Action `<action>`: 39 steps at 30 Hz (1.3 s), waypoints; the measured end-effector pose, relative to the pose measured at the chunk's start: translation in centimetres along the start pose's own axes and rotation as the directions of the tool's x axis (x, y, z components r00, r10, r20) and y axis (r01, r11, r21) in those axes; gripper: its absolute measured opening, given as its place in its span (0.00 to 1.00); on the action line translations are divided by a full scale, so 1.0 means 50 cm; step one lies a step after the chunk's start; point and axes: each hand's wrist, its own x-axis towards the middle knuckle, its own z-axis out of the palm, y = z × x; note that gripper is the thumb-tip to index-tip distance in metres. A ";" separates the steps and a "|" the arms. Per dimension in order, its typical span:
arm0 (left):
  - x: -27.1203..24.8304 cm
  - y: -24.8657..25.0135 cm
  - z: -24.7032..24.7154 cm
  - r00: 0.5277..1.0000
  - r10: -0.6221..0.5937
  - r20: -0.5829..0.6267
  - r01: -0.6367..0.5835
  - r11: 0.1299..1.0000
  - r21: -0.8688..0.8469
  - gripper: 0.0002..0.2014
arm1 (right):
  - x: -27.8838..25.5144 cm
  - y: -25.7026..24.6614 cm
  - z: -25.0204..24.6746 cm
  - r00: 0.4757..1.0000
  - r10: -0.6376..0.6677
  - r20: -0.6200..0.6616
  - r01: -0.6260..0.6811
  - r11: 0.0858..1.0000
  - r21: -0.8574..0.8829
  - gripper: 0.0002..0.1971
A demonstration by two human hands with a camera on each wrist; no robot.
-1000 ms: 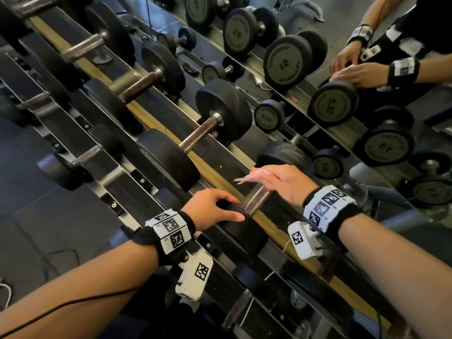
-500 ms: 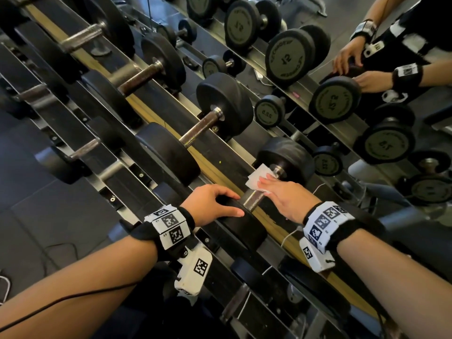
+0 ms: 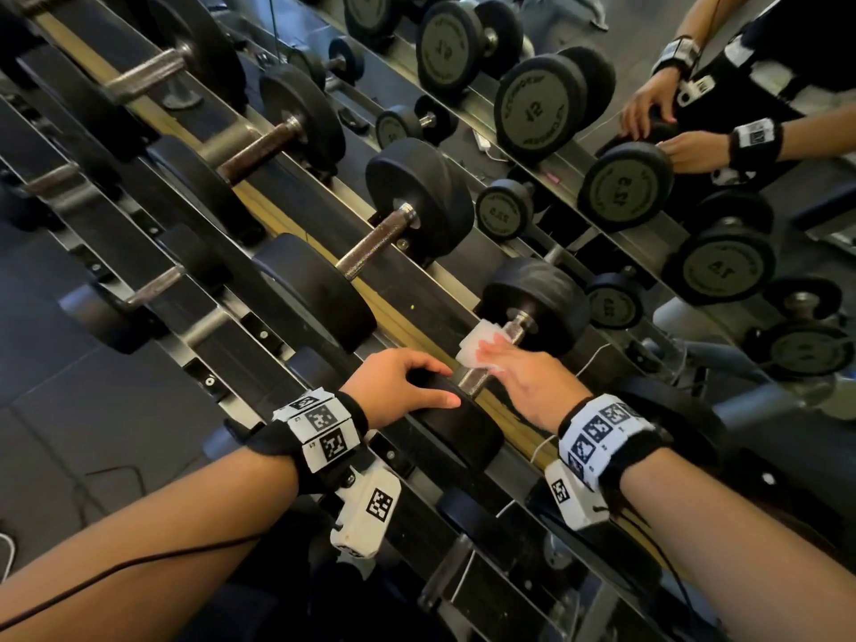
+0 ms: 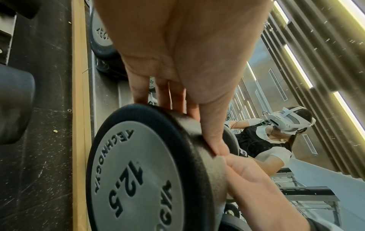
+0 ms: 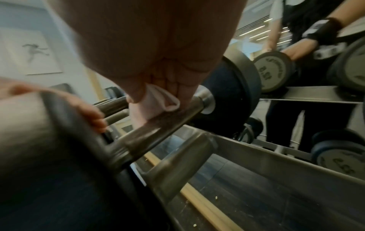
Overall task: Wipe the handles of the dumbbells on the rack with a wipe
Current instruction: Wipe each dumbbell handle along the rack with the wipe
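Nearest: left hand (image 3: 398, 386) curled over near black round rubber head of 12.5 dumbbell (image 4: 138, 176), thumb on 1 side of rim, fingers (image 4: 138, 92) over the other. Just beyond, right hand (image 3: 523, 377) pressing folded white wipe (image 3: 477, 342) onto knurled steel handle (image 5: 158, 125) btwn the 2 heads, thumb and fingers pinching wipe. Far head w/ chrome collar beyond. Dumbbell lying across black metal rack w/ wood strip (image 3: 407, 326). Farther left, more black dumbbells w/ bare handles. Mirror (image 3: 695, 187) behind.
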 end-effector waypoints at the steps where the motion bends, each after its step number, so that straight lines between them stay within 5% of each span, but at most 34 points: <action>1: -0.001 0.000 0.000 1.000 0.007 -0.003 -0.007 1.000 0.002 0.20 | -0.007 -0.002 0.002 0.999 -0.003 0.034 0.003 1.000 0.008 0.23; 4: -0.003 -0.002 0.000 1.000 0.025 -0.005 -0.025 1.000 0.009 0.20 | -0.015 -0.002 -0.023 0.998 0.009 0.064 -0.019 0.988 0.153 0.17; 9: -0.008 -0.004 -0.001 0.999 0.034 0.008 -0.034 0.999 0.004 0.21 | 0.026 0.021 -0.065 0.992 0.024 -0.123 -0.002 0.985 0.174 0.17; 14: -0.010 -0.002 -0.001 0.999 0.046 0.006 -0.046 0.999 0.027 0.22 | 0.024 0.023 -0.027 0.999 -0.053 0.003 0.053 0.992 -0.117 0.24; 20: -0.011 0.000 -0.005 0.999 0.039 0.011 -0.039 0.999 0.021 0.22 | -0.026 -0.012 -0.008 0.995 -0.062 0.074 0.049 0.984 0.169 0.17; 23: -0.010 0.000 -0.007 1.000 0.026 0.018 -0.026 1.000 0.009 0.22 | -0.028 -0.017 -0.039 0.993 0.021 0.113 -0.061 0.932 0.358 0.12; 25: -0.009 0.001 -0.008 1.000 0.016 0.021 -0.016 1.000 0.005 0.22 | -0.015 -0.013 -0.062 0.997 0.082 0.002 -0.073 0.881 0.468 0.13; 28: -0.010 0.002 -0.008 1.000 0.002 0.012 -0.002 1.000 0.003 0.21 | 0.019 0.009 -0.062 0.983 0.122 -0.141 -0.072 0.947 0.313 0.18; 31: -0.012 0.004 -0.008 1.000 0.004 0.014 -0.005 1.000 0.008 0.22 | 0.021 0.022 -0.016 0.997 0.063 -0.052 -0.054 0.986 0.158 0.20; 36: -0.015 0.007 -0.008 1.000 0.009 0.013 -0.009 1.000 0.003 0.22 | -0.024 0.023 0.038 0.998 -0.056 -0.040 0.066 0.953 0.297 0.18; 39: -0.014 0.010 -0.010 1.000 0.007 0.017 -0.007 1.000 0.019 0.22 | -0.025 0.017 0.017 0.996 -0.012 0.088 -0.015 0.955 0.295 0.19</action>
